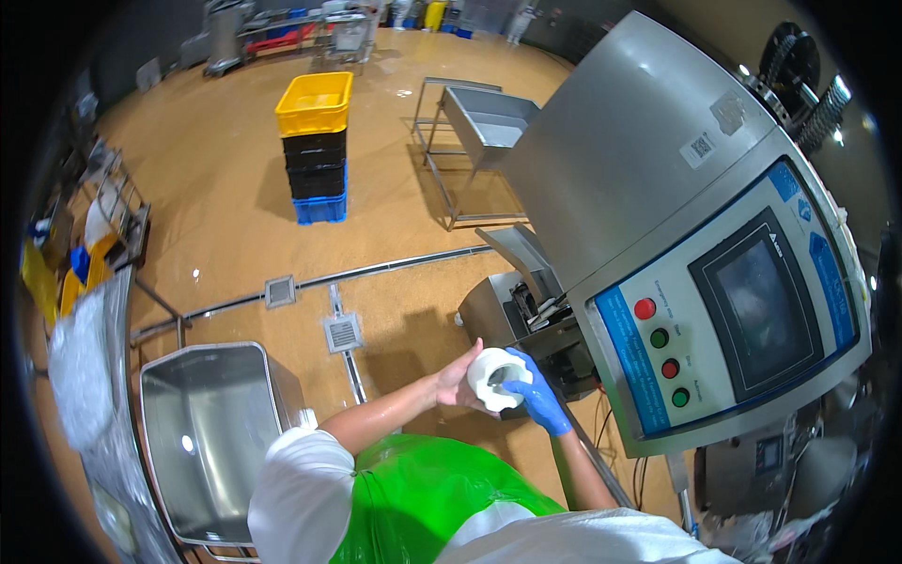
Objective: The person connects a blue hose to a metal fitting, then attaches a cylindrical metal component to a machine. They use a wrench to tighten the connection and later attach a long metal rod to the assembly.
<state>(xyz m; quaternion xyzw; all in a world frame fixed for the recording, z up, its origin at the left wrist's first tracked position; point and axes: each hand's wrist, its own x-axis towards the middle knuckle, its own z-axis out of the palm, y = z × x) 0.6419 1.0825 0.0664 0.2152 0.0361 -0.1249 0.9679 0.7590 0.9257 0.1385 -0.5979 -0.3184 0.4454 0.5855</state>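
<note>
Between my two hands is a white, thick-walled hollow part [487,365], round with a notched rim and an opening facing up. My left hand [457,380], bare, is closed around its left side. On the right side my right hand [542,395], in a blue glove, grips the same part, its thumb reaching into the opening. The part is held in front of my green apron [432,479], close to the lower left of a steel machine [639,122]. The fingers beneath the part are mostly hidden.
The machine's control panel [752,310] has a screen and round red and green buttons. At left stands a deep steel tub [274,399] beside a plastic-covered table [122,395]. Stacked crates [316,155] and a steel tray stand [489,141] are farther off. Drain channels [376,270] cross the floor.
</note>
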